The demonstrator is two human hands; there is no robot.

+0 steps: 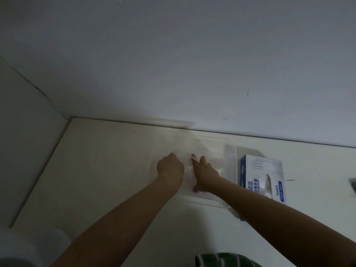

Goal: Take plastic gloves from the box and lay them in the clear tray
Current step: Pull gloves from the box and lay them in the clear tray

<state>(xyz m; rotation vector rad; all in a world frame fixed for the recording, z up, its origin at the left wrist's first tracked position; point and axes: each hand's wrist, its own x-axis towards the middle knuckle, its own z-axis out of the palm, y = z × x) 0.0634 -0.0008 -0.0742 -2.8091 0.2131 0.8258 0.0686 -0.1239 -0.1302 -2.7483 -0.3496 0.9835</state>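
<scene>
Head view: both bare forearms reach forward over a pale table (107, 151) that meets a white wall (173, 54). The left grip (170, 167) sits knuckles-up with its fingers curled under, at the left part of the clear tray (235, 166). Whether those fingers are clamped on any film cannot be told. The right grip (205, 172) is just beside it, to its right and inside the tray. It lies spread, with its fingers (193, 158) straight and pointing away from the person and the thumb stretched back toward the near rim.

Between the two grips lies a faint, crinkled clear plastic glove (187, 168), on the tray floor and hard to make out. A bright crease shows at the right grip's forefinger.

Right of the right grip, just past the tray's right wall, lies the blue-and-white glove box (264, 178), flat on the table with its window face up.

Nearer than the grips, a green striped garment (227, 260) shows at the bottom edge. A blurred white round object (28, 245) sits far left of the left grip.
</scene>
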